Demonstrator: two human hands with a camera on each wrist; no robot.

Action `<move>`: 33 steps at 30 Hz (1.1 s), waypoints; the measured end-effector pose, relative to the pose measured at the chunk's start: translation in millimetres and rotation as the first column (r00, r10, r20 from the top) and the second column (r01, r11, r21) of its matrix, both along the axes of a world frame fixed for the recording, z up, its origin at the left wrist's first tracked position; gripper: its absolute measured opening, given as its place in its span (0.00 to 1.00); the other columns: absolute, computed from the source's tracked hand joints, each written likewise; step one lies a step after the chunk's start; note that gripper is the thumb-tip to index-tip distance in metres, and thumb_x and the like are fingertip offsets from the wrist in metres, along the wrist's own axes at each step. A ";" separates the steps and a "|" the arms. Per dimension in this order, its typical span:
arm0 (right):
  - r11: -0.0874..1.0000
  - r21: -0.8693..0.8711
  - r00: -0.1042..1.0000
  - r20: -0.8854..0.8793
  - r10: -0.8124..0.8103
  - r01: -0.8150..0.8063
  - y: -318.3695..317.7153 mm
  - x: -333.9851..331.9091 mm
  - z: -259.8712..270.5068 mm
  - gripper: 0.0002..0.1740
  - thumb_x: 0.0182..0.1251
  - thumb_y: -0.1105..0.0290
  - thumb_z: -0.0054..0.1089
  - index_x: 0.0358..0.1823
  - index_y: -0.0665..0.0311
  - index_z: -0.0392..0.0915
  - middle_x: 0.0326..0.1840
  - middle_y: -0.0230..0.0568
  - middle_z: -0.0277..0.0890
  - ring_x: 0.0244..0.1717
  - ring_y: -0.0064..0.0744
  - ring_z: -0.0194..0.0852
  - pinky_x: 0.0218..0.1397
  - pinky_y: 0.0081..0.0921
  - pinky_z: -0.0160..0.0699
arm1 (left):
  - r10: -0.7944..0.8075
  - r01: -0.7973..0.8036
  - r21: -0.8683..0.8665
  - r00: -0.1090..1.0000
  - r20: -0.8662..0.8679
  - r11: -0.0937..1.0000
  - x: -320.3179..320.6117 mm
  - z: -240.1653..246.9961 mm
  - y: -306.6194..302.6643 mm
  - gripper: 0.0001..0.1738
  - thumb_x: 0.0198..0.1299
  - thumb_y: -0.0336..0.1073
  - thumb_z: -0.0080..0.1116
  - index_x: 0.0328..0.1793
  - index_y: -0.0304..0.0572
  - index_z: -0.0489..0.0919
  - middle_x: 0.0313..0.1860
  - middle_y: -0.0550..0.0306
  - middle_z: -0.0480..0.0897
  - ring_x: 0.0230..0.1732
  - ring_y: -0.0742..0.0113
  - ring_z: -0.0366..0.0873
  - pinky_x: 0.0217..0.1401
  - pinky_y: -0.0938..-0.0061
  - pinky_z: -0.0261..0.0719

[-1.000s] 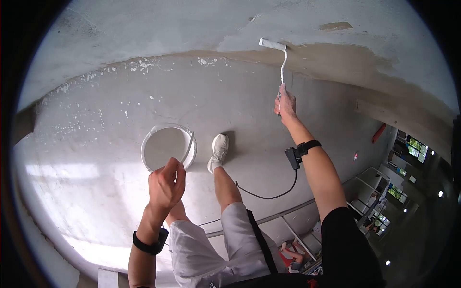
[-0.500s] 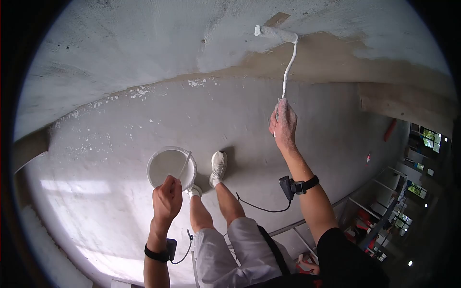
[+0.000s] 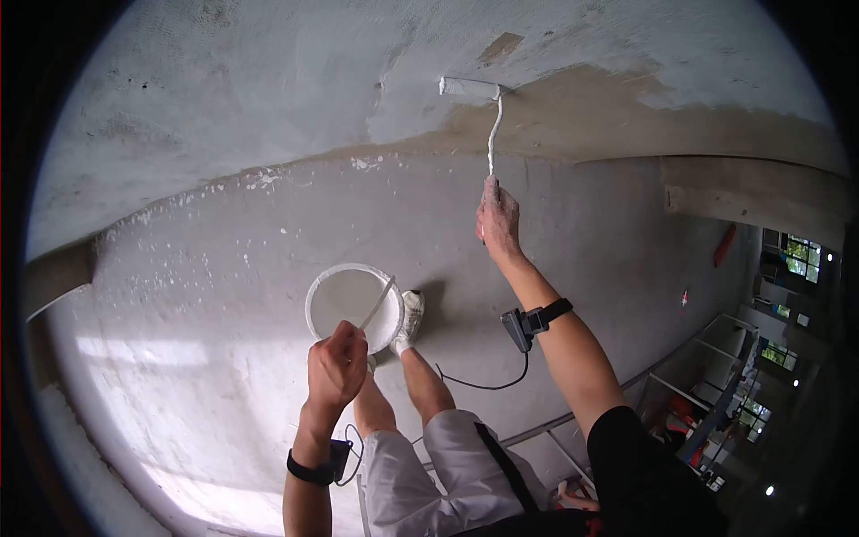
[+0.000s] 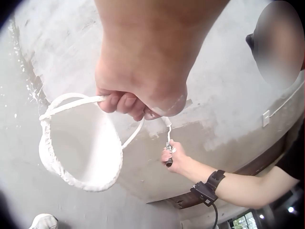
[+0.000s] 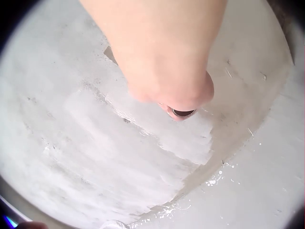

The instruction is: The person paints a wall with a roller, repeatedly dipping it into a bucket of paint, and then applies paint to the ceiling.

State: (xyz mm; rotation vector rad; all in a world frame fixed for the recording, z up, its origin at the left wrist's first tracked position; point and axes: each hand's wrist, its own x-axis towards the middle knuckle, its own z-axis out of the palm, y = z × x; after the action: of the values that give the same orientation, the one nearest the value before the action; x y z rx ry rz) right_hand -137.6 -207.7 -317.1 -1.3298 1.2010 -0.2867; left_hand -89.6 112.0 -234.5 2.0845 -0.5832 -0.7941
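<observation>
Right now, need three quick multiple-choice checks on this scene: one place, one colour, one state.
1. Where is the roller head?
A. Lying on the floor
B. On the wall, at the edge of the white coat
C. Resting on a shoe

2. What colour is the paint in the bucket?
A. White
B. Red
C. Black

3. What is the left hand doing?
A. Pressing flat on the wall
B. Hanging empty
C. Holding the bucket by its bail

Answers:
1. B: the right hand holds the roller up where white meets bare brown.
2. A: the head view shows a white pool.
3. C: the fingers curl round the bail.
</observation>
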 end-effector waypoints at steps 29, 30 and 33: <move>0.996 -0.071 0.992 0.120 -0.050 0.058 -0.9 6.1 89.9 0.25 0.78 0.44 0.43 0.28 0.56 0.62 0.16 0.26 0.55 0.11 0.17 0.48 0.12 0.19 0.50 | 0.028 -0.028 -0.002 1.000 0.013 1.000 19.8 -9.7 2.4 0.09 0.66 0.28 0.53 0.32 0.35 0.71 0.18 0.41 0.74 0.22 0.37 0.75 0.23 0.61 0.70; 0.993 -0.109 0.991 0.131 -0.034 0.049 -3.0 5.4 97.6 0.26 0.77 0.42 0.43 0.29 0.55 0.62 0.15 0.26 0.55 0.11 0.18 0.48 0.13 0.20 0.50 | 0.028 -0.029 0.002 1.000 0.011 1.000 20.2 -10.5 0.9 0.09 0.66 0.28 0.53 0.32 0.35 0.71 0.18 0.41 0.74 0.22 0.37 0.75 0.23 0.61 0.70; 0.993 -0.107 0.988 0.152 -0.034 0.051 -6.7 -3.0 119.1 0.26 0.77 0.41 0.44 0.30 0.55 0.65 0.15 0.26 0.56 0.11 0.17 0.48 0.13 0.20 0.50 | 0.045 -0.046 0.035 0.999 0.007 0.998 22.9 -9.8 -2.3 0.09 0.65 0.29 0.54 0.31 0.35 0.71 0.18 0.42 0.76 0.21 0.40 0.77 0.24 0.59 0.71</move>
State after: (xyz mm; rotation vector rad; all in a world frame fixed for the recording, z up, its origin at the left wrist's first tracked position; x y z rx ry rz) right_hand -140.6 -214.4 -198.0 -1.3539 1.1009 -0.4816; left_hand -66.7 109.7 -244.3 2.1257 -0.5270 -0.7770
